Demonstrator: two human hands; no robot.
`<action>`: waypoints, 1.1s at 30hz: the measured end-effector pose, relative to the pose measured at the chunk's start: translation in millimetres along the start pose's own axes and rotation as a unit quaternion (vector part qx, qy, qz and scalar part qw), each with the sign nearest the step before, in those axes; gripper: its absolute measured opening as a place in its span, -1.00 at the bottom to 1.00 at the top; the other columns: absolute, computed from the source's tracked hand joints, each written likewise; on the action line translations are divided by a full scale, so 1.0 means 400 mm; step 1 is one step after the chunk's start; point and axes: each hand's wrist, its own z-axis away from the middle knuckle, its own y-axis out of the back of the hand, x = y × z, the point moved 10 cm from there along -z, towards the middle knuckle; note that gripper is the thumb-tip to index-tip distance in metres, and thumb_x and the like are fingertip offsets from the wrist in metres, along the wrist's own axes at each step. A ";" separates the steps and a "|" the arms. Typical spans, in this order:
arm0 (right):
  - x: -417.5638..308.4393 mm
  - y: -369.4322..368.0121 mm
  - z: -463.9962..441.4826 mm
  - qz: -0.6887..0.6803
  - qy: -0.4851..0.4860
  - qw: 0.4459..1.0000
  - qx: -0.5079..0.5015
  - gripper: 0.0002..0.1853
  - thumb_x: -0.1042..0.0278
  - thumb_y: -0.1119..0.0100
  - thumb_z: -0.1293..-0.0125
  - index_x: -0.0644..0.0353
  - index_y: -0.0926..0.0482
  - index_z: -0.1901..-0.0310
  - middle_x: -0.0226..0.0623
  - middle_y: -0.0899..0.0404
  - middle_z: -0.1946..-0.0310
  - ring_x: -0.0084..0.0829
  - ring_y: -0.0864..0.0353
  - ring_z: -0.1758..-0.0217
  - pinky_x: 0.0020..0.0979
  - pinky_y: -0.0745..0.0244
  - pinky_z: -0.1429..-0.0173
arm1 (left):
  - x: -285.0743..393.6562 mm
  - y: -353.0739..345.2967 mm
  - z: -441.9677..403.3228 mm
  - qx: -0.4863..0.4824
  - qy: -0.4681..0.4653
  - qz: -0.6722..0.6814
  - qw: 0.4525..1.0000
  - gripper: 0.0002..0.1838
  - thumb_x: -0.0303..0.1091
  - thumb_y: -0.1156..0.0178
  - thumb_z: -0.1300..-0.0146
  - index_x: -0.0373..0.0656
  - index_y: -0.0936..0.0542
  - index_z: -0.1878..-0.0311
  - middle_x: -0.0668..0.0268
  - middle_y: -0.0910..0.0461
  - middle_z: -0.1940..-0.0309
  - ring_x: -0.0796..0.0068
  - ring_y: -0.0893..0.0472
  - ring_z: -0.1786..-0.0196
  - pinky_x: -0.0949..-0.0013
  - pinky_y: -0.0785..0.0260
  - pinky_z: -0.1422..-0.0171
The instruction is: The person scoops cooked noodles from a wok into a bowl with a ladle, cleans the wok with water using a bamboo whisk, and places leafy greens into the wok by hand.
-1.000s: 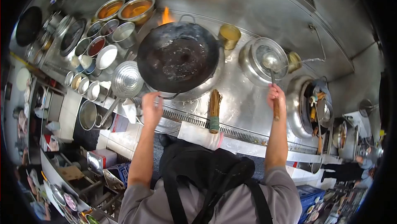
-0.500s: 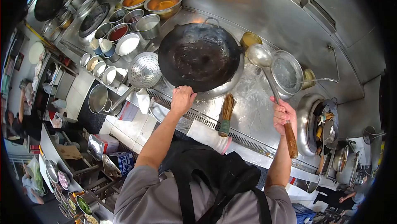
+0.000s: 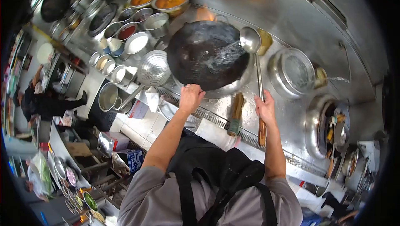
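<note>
A large black wok [image 3: 200, 59] sits over the burner, with liquid in motion inside it. My left hand [image 3: 191, 97] is closed at the wok's near rim, where its handle is hidden beneath the fingers. In my right hand [image 3: 266, 107] is the wooden-handled metal ladle [image 3: 250, 39], its bowl tilted at the wok's right edge while water streams out of it into the wok. A bamboo brush [image 3: 236, 115] lies between my hands, near a folded white cloth [image 3: 214, 134].
Flame [image 3: 205, 14] shows behind the wok. At left are a perforated strainer [image 3: 153, 68] and several metal containers of seasonings. A water pot [image 3: 296, 71] stands at right, beside a tool-filled pot [image 3: 318, 128]. A person in black [image 3: 52, 105] is at far left.
The ladle has gone from the water pot over to the wok, and water now pours from it. My left hand has come onto the wok's near rim. The view has shifted.
</note>
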 end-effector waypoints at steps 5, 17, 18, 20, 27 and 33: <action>-0.028 0.307 0.028 0.195 0.124 0.939 0.255 -0.54 0.30 -0.24 -0.40 0.26 -0.42 -0.26 -0.23 -0.57 0.51 -0.35 -0.56 0.55 -0.27 -0.42 0.43 | 0.007 -0.007 -0.003 0.025 -0.002 0.009 1.000 -0.82 -0.24 -0.38 -0.22 -0.07 -0.58 0.31 0.25 -0.59 0.32 0.12 -0.57 0.13 0.03 -0.29 -0.02; 0.166 0.605 -0.118 -0.109 -0.063 0.960 0.249 -0.80 0.34 -0.20 -0.39 0.27 -0.48 0.34 -0.48 -0.40 0.64 -0.58 -0.39 0.66 -0.47 -0.33 0.55 | 0.026 0.007 -0.003 0.045 -0.029 -0.007 0.999 -0.83 -0.29 -0.36 -0.26 -0.09 -0.55 0.29 0.28 -0.58 0.36 0.15 -0.58 0.18 0.05 -0.27 0.04; 0.155 0.610 -0.111 -0.107 -0.062 0.962 0.245 -0.80 0.34 -0.20 -0.39 0.27 -0.48 0.34 -0.48 -0.40 0.64 -0.58 -0.39 0.66 -0.47 -0.33 0.55 | 0.020 0.008 -0.001 0.042 -0.022 -0.003 0.999 -0.83 -0.29 -0.36 -0.25 -0.09 -0.55 0.30 0.29 -0.59 0.36 0.15 -0.58 0.19 0.05 -0.27 0.05; 0.156 0.514 -0.127 -0.444 -0.110 0.886 0.079 -0.85 0.39 -0.13 -0.45 0.20 -0.47 0.31 -0.59 -0.30 0.66 -0.67 -0.30 0.69 -0.49 -0.25 0.58 | 0.020 0.010 -0.003 0.032 -0.006 -0.004 0.999 -0.82 -0.27 -0.36 -0.26 -0.09 -0.55 0.30 0.27 -0.59 0.33 0.14 -0.57 0.15 0.05 -0.28 0.01; -0.049 0.337 0.054 -0.489 -0.091 0.866 -0.044 -0.79 0.38 0.00 -0.56 0.34 -0.52 -0.01 -0.61 -0.34 0.53 -0.78 -0.26 0.69 -0.61 -0.21 0.62 | 0.018 0.022 -0.004 0.058 -0.008 -0.018 0.998 -0.84 -0.27 -0.36 -0.22 -0.06 -0.57 0.34 0.28 -0.59 0.36 0.15 -0.58 0.17 0.05 -0.29 0.04; -0.158 0.130 0.128 -0.476 -0.122 0.860 -0.136 -0.71 0.38 0.02 -0.57 0.40 -0.49 -0.15 -0.62 -0.31 0.55 -0.80 -0.23 0.71 -0.64 -0.23 0.68 | 0.010 0.020 -0.003 0.055 0.006 -0.019 0.998 -0.81 -0.26 -0.36 -0.21 -0.06 -0.53 0.33 0.29 -0.56 0.34 0.15 -0.58 0.15 0.06 -0.30 -0.02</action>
